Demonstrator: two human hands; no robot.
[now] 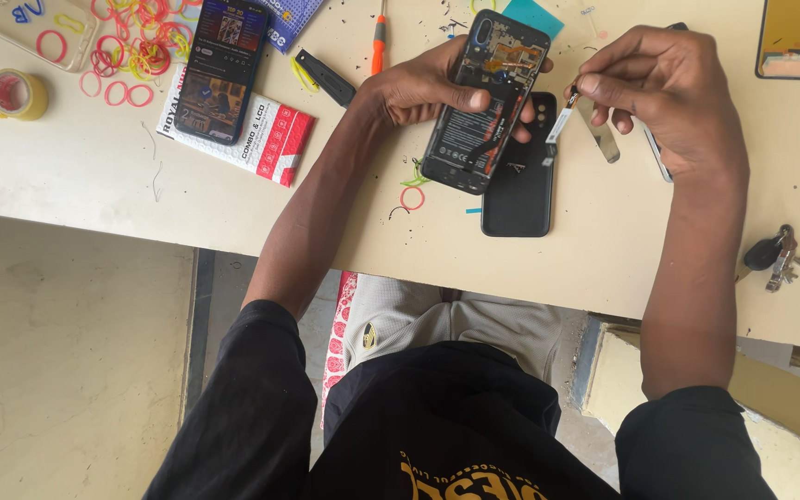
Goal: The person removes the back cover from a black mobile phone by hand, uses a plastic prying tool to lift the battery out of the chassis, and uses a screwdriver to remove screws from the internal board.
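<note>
An opened phone (pixel 481 102), its insides exposed, is gripped in the left hand (pixel 418 88) above a black back cover (pixel 518 190) on the cream surface (pixel 94 167). The right hand (pixel 664 88) pinches a small part (pixel 562 118) beside it; a screwdriver (pixel 378 42) and rubber bands (pixel 136 46) lie nearby

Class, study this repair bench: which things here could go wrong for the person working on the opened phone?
1. The opened phone is held tilted in the left hand alone; it could slip onto the black back cover.
2. The small part pinched in the right hand could drop among the bench debris.
</note>
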